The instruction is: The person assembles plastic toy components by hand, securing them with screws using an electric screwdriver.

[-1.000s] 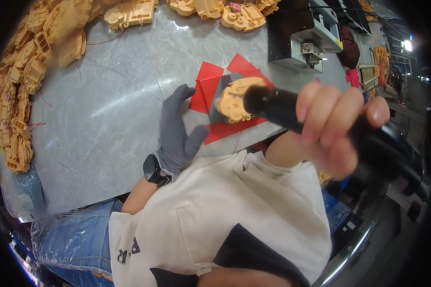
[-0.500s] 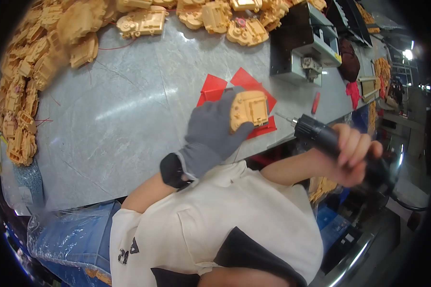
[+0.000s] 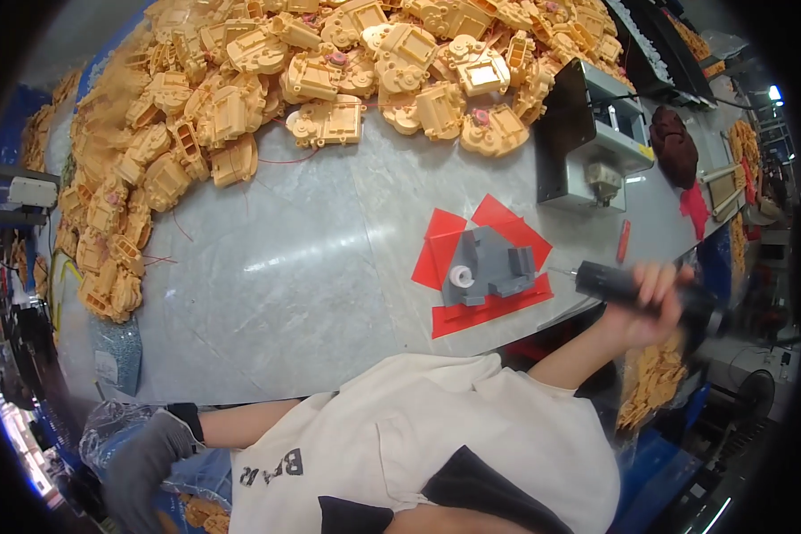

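Observation:
My right hand [image 3: 654,307] grips a black electric screwdriver [image 3: 610,283], its thin bit pointing left toward a grey fixture [image 3: 494,267]. The fixture carries a white round piece [image 3: 462,277] and sits on the table among red sheets [image 3: 438,245]. No housing rests on it. At the lower left, my left hand [image 3: 142,467], in a grey glove, reaches down over a blue bin lined with clear plastic [image 3: 206,476]. Its fingers are blurred and partly out of sight, so whether they hold anything does not show. Yellow plastic housings [image 3: 206,514] lie inside that bin.
A large heap of yellow plastic housings [image 3: 329,76] curves along the table's far and left sides, with thin red wires. A metal-and-black box device [image 3: 596,142] stands at the right, near a red stick [image 3: 624,240] and a dark red cloth [image 3: 674,147]. A bag of small bits [image 3: 117,356] sits at left.
My left hand has swung from the fixture down left to the bin, taking the yellow housing off the fixture. The screwdriver stays in my right hand. The view has shifted, showing more of the heap.

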### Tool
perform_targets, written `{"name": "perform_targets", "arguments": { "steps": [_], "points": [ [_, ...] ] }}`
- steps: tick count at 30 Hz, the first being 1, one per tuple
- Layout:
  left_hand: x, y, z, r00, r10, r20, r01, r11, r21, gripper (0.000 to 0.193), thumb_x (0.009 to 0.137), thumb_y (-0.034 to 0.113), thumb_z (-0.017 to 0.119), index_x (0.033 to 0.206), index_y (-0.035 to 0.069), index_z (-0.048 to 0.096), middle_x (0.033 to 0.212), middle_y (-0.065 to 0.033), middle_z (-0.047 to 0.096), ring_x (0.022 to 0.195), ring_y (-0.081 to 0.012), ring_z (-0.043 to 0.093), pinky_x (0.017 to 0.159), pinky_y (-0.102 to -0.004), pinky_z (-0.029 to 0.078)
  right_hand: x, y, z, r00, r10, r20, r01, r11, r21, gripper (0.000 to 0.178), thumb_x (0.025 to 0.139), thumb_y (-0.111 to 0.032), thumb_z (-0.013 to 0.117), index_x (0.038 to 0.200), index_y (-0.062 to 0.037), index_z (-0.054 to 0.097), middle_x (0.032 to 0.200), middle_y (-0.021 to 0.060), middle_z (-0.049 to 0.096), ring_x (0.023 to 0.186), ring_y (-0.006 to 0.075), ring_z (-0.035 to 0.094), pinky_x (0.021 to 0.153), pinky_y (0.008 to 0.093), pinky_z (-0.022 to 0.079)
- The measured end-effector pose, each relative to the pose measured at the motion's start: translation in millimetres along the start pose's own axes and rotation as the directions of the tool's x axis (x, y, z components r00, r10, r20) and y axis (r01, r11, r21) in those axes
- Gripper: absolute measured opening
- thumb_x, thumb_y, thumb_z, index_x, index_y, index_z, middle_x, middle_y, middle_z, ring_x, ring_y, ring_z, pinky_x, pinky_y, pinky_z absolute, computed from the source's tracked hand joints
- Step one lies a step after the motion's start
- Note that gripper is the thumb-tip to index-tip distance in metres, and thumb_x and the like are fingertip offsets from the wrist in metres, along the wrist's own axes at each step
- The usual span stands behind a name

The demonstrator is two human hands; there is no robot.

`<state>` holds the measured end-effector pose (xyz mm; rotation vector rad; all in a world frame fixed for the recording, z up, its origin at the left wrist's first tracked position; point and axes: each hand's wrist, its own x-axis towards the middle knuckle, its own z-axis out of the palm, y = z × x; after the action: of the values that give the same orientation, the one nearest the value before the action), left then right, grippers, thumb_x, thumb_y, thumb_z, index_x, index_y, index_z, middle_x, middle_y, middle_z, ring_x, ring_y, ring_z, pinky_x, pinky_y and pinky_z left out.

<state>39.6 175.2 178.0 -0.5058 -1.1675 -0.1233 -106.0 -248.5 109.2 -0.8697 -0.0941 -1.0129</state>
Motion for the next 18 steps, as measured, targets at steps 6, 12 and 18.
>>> {"name": "perform_targets", "arguments": {
  "steps": [6,12,18],
  "points": [
    [-19,34,4,0.93,-0.301,-0.213,0.361,0.625,0.692,0.04,0.086,0.021,0.053,0.121,0.002,0.048,0.114,-0.0185,0.056,0.108,-0.0223,0.054,0.087,-0.0377,0.045,1,19,18,0.998,0.066,-0.004,-0.066,0.998,-0.024,0.034,0.075,-0.005,0.054,0.109,-0.0014,0.049,0.067,0.0001,0.038,0.056,0.0092,0.04,0.062,0.026,0.031],
    [-64,63,-143,0.812,0.013,-0.584,0.011,-1.0,-0.007,0.088,0.068,0.035,0.072,0.138,0.007,0.027,0.138,-0.0199,0.032,0.131,-0.0335,0.026,0.106,-0.044,0.021,-15,3,-2,0.996,0.016,-0.092,-0.026,0.994,-0.109,0.037,0.074,-0.006,0.053,0.11,-0.0041,0.043,0.067,0.002,0.04,0.056,0.0124,0.041,0.063,0.0286,0.035],
    [-32,54,-196,0.557,0.097,-0.824,-0.289,-0.908,-0.303,0.09,0.069,0.041,0.068,0.14,0.014,0.02,0.139,-0.0149,0.034,0.131,-0.0333,0.026,0.108,-0.0518,0.008,-23,-16,-18,0.986,-0.014,-0.169,-0.019,0.981,-0.194,0.038,0.073,-0.007,0.053,0.109,-0.0041,0.044,0.066,0.0012,0.039,0.055,0.0116,0.04,0.063,0.0273,0.034]
  ]
}}
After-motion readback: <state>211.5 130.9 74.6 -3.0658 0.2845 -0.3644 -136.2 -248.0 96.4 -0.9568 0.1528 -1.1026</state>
